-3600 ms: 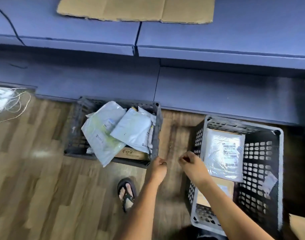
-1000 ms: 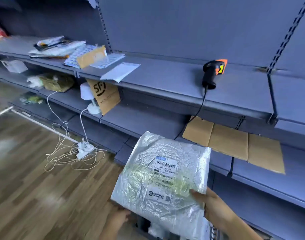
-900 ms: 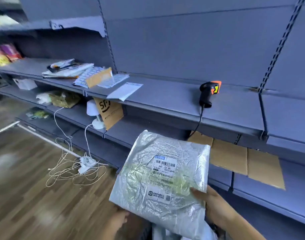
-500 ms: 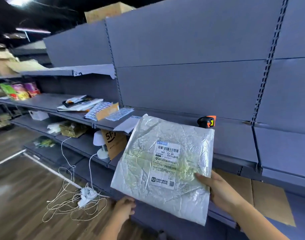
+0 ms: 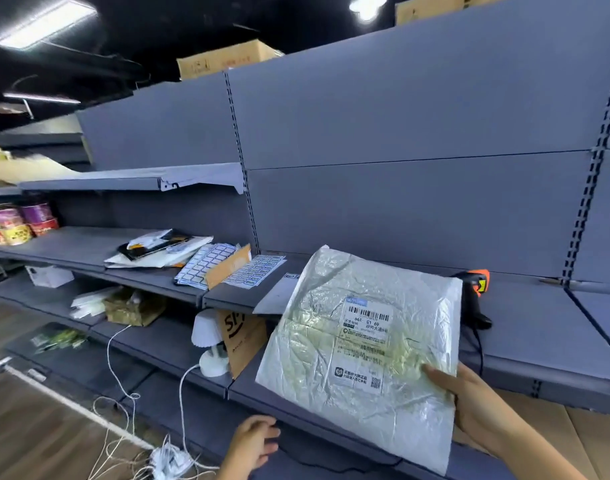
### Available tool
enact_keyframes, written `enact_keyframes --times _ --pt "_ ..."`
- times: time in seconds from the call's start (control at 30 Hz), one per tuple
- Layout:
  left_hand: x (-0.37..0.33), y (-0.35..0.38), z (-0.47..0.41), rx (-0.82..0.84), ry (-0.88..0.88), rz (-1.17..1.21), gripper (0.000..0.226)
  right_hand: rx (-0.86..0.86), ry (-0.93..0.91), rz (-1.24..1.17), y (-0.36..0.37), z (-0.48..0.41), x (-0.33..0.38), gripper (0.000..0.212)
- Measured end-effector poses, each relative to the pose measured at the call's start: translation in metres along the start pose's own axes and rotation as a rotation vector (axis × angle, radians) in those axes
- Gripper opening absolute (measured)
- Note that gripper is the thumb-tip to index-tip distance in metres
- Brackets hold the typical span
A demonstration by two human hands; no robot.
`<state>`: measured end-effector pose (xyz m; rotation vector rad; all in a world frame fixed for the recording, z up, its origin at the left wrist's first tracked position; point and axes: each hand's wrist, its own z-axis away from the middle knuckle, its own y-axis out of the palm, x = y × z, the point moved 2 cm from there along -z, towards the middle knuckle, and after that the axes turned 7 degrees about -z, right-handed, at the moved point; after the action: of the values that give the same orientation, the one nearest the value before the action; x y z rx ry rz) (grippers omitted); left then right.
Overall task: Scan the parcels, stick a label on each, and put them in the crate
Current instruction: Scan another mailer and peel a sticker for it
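My right hand (image 5: 469,403) grips the lower right edge of a silvery plastic parcel (image 5: 359,348), thumb on top; its printed shipping label faces up. The parcel is held up in front of the grey shelf (image 5: 546,344). Behind its top right corner a black and orange barcode scanner (image 5: 476,296) lies on that shelf, partly hidden. Sheets of small blue-edged labels (image 5: 206,265) lie on the shelf to the left. My left hand (image 5: 251,445) hangs low with loosely curled fingers and holds nothing. No crate is in view.
A stack of papers (image 5: 158,247) and a brown envelope (image 5: 227,268) lie by the label sheets. A small white lamp (image 5: 210,344) and a cardboard sign (image 5: 244,341) stand on the lower shelf. White cables (image 5: 123,410) trail over the wooden floor.
My view has lifted from the crates on the floor to the shelves. The parcel has come up with my right hand to shelf height, and my left hand has let go of it.
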<state>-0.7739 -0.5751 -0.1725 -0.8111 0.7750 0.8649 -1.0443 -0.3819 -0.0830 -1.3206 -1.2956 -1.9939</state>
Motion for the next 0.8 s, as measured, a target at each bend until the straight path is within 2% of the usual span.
enact_keyframes --times 0.1,0.2,0.3,0.47,0.6,0.73,0.8 --pt "-0.023 -0.039 -0.033 -0.02 0.011 -0.019 0.022 -0.016 -0.009 -0.017 0.024 -0.019 -0.015 0.042" --pt "-0.052 -0.056 -0.057 0.002 0.025 -0.053 0.02 -0.07 -0.037 -0.01 0.039 -0.032 -0.019 0.034" --pt "-0.076 -0.049 -0.07 0.051 0.077 -0.084 0.02 -0.116 -0.059 -0.002 0.046 -0.039 -0.015 0.028" --pt "-0.117 -0.025 -0.074 0.127 0.231 -0.037 0.013 -0.172 -0.09 0.046 0.043 -0.047 0.004 0.031" --pt "-0.148 -0.013 -0.078 0.168 0.322 -0.038 0.026 -0.206 -0.125 0.036 0.025 -0.049 0.029 0.027" --pt "-0.191 -0.004 -0.093 0.187 0.441 0.052 0.019 -0.182 -0.143 0.064 0.008 -0.055 0.047 0.037" --pt "-0.219 0.001 -0.097 0.25 0.484 0.122 0.035 -0.166 -0.144 0.095 0.003 -0.059 0.057 0.039"
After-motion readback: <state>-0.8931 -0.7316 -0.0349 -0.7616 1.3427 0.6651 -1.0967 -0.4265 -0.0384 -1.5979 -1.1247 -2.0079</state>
